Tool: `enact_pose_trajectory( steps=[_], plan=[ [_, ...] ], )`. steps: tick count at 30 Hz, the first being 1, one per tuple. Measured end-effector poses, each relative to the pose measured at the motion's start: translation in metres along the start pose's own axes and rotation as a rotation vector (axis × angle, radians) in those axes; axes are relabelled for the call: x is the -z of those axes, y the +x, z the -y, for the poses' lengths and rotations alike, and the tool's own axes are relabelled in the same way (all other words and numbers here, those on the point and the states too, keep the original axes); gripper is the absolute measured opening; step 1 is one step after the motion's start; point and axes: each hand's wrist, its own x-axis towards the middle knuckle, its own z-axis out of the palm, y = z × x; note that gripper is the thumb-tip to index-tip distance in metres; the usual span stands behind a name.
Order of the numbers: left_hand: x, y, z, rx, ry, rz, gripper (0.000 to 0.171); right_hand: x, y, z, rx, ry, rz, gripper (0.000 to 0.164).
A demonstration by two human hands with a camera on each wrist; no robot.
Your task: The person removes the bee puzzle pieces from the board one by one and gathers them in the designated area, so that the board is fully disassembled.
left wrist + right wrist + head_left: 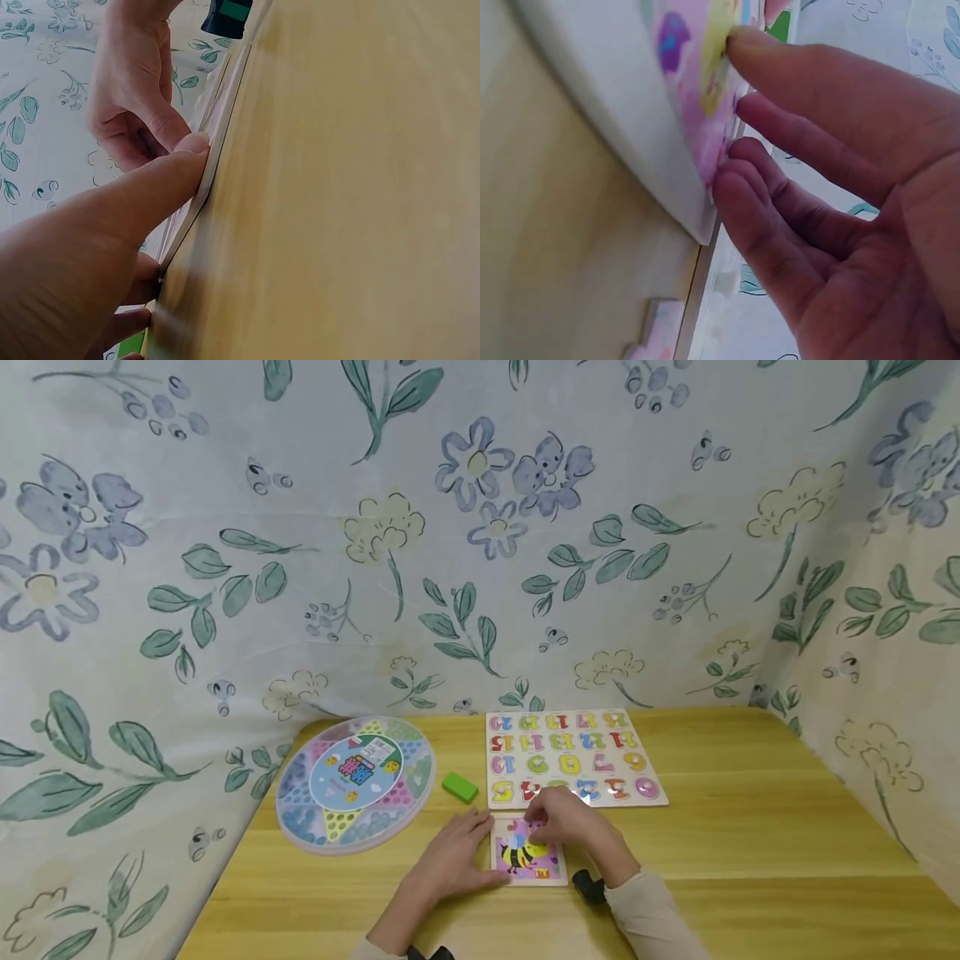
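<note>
A small square jigsaw puzzle [517,858] with a bee picture lies on the table. My left hand [452,857] holds it at the left side, with the thumb at the near edge and fingertips by the far left corner. In the left wrist view, that thumb [165,176] presses on the puzzle's rim. My right hand [573,823] is over the far right part and hides that corner. In the right wrist view, its thumb [761,56] touches the yellow part of the picture. The other fingertips touch the puzzle near its edge, apart from the thumb.
Behind the puzzle lies a number board [573,764] with colored numerals. A green block [460,787] and a round, clear-rimmed game board [356,785] are to the left. A pinkish flat piece [662,330] shows low in the right wrist view. Floral cloth [480,610] hangs behind the table.
</note>
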Motion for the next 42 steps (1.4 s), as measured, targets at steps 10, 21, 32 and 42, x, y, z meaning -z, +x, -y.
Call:
enact_pose_trajectory(
  steps=[10, 21, 32, 42],
  plan=[
    [-0.001, -0.002, -0.002, 0.011, -0.028, -0.005, 0.101, -0.001, 0.001, -0.004, 0.004, 0.054, 0.008, 0.02],
    [-0.001, 0.0, -0.002, -0.006, -0.015, -0.012, 0.099, -0.001, 0.002, -0.011, -0.007, 0.129, 0.014, 0.018],
    [-0.001, 0.0, -0.002, -0.003, -0.006, 0.002, 0.098, -0.001, 0.007, -0.016, 0.036, 0.163, 0.021, 0.02],
    [0.0, 0.0, -0.001, -0.003, -0.027, 0.012, 0.098, -0.002, 0.006, -0.014, 0.041, 0.136, 0.017, 0.018]
  ],
)
